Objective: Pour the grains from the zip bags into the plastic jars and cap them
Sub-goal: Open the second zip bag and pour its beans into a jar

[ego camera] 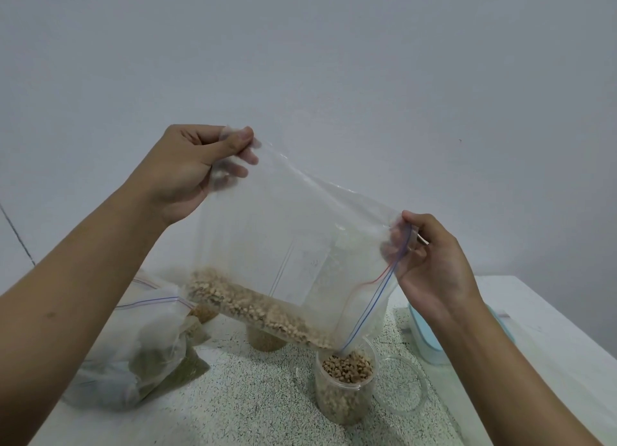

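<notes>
Your left hand [187,168] pinches the zip bag's [293,232] raised corner; your right hand [430,265] pinches its zipper edge. The bag's mouth dips into the jar [345,389] toward the table's [534,312] near edge. The jar looks nearly full, with grains [253,305] left to pour. The lid [404,385] lies beside the jar, uncapped, and more bags [140,345] sit at the left.

**Pale wall above a white table**

The upper part of the view is filled by a plain, pale grey-blue wall [300,45], which is lit softly and evenly. A tiny dark mark [460,140] is seen on it towards the right, and a thin, dark, slanting line [16,233] is seen at the far left edge. Below the wall a white table [541,299] is seen. Its middle is taken up by a speckled grey-and-white surface [260,395].
</notes>
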